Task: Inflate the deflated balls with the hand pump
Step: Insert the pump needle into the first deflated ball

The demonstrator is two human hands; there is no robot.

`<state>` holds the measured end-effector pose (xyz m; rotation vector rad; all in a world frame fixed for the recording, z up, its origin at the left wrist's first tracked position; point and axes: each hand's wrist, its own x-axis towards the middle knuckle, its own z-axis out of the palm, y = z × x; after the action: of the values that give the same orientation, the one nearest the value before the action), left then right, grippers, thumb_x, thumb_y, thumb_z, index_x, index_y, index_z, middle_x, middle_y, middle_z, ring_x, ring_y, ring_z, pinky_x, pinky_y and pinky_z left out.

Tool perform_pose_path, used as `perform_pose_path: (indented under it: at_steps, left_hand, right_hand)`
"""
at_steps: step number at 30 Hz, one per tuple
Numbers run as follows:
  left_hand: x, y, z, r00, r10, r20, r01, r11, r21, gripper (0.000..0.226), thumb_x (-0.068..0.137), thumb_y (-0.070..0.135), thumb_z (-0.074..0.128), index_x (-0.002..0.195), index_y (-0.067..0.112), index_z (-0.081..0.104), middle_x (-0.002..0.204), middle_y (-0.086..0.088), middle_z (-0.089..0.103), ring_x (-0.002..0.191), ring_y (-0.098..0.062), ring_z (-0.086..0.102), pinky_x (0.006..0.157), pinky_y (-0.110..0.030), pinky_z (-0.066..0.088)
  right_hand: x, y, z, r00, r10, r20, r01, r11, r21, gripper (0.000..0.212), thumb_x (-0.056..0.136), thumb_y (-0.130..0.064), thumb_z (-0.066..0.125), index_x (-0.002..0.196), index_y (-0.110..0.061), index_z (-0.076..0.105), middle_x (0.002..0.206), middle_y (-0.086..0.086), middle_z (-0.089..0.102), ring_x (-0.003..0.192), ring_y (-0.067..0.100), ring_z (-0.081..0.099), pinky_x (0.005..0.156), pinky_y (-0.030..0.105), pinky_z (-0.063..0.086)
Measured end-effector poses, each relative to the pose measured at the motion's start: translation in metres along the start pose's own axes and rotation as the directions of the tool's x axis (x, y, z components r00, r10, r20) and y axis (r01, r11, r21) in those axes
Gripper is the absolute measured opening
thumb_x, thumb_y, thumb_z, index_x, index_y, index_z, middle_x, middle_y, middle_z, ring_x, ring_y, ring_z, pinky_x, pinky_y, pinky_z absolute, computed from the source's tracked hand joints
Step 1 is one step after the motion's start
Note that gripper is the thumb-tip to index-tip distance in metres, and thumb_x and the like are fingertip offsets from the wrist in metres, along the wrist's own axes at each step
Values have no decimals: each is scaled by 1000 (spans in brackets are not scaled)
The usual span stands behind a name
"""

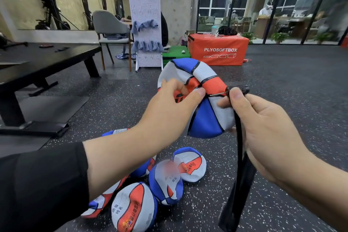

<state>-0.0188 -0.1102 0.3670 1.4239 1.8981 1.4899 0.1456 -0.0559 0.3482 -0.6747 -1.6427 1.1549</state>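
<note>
A deflated, folded red, white and blue ball (203, 118) is held up in front of me. My left hand (169, 107) pinches its crumpled skin near the red panel. My right hand (263, 122) grips the black hose (239, 137) of the hand pump near its tip, thumb on top. The thin metal needle (218, 94) at the hose end touches the ball's red panel. The pump's black body (237, 203) hangs below my right hand. Several more deflated balls (165, 184) lie in a heap on the floor beneath my arms.
The floor (282, 84) is dark speckled rubber. A black bench (37, 66) stands at the left. Behind are a grey chair (111, 30), a white pegboard stand (146, 30) with cloths, a green box (175, 54) and an orange plyo box (218, 49).
</note>
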Motion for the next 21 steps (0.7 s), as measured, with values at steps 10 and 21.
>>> perform_pose_path:
  at_steps: [10, 21]
  left_hand:
    - [0, 2, -2, 997, 68, -30, -72, 981, -179, 31, 84, 45, 55, 99, 17, 58, 96, -8, 71, 97, -34, 66, 88, -62, 53]
    - [3, -5, -2, 995, 97, -11, -95, 940, -327, 8, 104, 22, 57, 97, 20, 62, 96, 1, 75, 89, -12, 69, 83, -39, 55]
  right_hand:
    - [2, -6, 2, 999, 32, -38, -27, 991, 132, 52, 72, -69, 63, 87, -22, 78, 100, 8, 77, 106, 33, 69, 101, 56, 49]
    - [8, -16, -4, 1000, 17, 18, -20, 979, 204, 38, 82, -55, 62, 79, -20, 75, 101, 9, 76, 100, 23, 70, 99, 46, 49]
